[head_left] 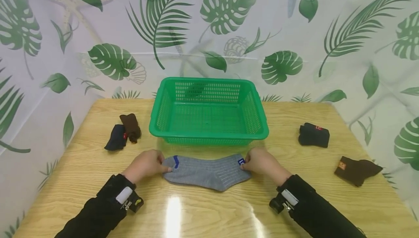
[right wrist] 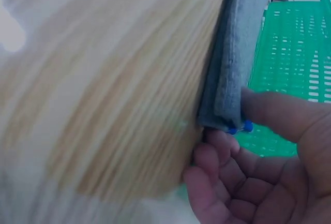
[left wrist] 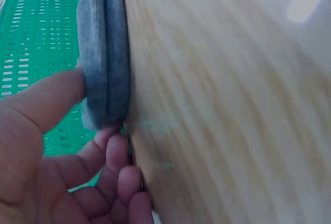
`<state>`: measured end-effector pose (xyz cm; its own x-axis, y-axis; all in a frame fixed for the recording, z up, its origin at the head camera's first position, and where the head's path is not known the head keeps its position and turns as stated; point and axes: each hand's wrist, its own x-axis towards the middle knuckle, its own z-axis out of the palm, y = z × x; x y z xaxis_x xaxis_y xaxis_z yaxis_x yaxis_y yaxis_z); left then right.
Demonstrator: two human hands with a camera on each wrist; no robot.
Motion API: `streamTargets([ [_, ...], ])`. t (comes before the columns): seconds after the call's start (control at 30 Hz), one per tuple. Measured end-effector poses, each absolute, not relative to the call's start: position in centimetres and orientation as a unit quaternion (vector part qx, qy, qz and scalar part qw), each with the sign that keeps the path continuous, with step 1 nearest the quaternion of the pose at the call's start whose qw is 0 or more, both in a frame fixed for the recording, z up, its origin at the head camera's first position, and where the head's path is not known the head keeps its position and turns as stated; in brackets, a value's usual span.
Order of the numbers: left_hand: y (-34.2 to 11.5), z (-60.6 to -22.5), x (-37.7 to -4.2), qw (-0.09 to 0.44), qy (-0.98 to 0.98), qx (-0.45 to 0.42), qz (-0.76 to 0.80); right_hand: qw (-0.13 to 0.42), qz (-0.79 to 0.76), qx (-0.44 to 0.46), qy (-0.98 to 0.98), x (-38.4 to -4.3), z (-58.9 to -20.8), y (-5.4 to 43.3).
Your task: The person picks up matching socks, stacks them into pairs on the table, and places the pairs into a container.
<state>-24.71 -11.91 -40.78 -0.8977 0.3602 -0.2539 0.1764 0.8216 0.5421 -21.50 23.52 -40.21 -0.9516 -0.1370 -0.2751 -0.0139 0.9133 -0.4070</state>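
The grey socks (head_left: 203,172) stretch lengthwise left to right, just on the near side of the green basket (head_left: 209,136), left hand (head_left: 146,165) pinching the toe end, right hand (head_left: 264,162) the cuff.

Black sleeves (head_left: 98,210) carry wrist mounts (head_left: 135,201) with white panels (head_left: 124,195).

The grey socks (head_left: 199,172) are matt, ribbed cloth — the basket (head_left: 209,113) smooth plastic, the table (head_left: 212,210) glossy wood.

On tbl (head_left: 216,212) I've sock pair (head_left: 199,172) btwn L hand (head_left: 148,163) & R hand (head_left: 262,162), basket (head_left: 209,135) behind, 2 L bundles (head_left: 130,126), 2 R bundles (head_left: 313,135).
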Motion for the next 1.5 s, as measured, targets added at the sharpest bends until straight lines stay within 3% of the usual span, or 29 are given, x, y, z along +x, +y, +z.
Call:
streamTargets([
  [0.37,-11.9,-41.7,-24.9,0.184,0.898,0.139,0.374,0.141,-0.301,-0.036,0.943,-21.1,-40.8,24.5],
  [0.67,-11.6,-42.2,-24.7,0.330,0.650,0.049,0.683,0.188,-0.463,0.034,0.866,-20.5,-40.1,25.2],
  [0.83,-11.3,-42.5,-24.1,0.375,0.525,0.020,0.763,0.198,-0.559,0.059,0.803,-20.4,-41.2,25.3],
  [1.13,-10.7,-41.5,-23.3,0.384,0.467,0.034,0.796,0.240,-0.694,0.038,0.678,-19.7,-41.0,25.5],
  [1.5,-11.0,-37.6,-23.6,0.410,0.507,0.113,0.750,0.277,-0.656,-0.016,0.702,-19.2,-35.3,25.9],
])
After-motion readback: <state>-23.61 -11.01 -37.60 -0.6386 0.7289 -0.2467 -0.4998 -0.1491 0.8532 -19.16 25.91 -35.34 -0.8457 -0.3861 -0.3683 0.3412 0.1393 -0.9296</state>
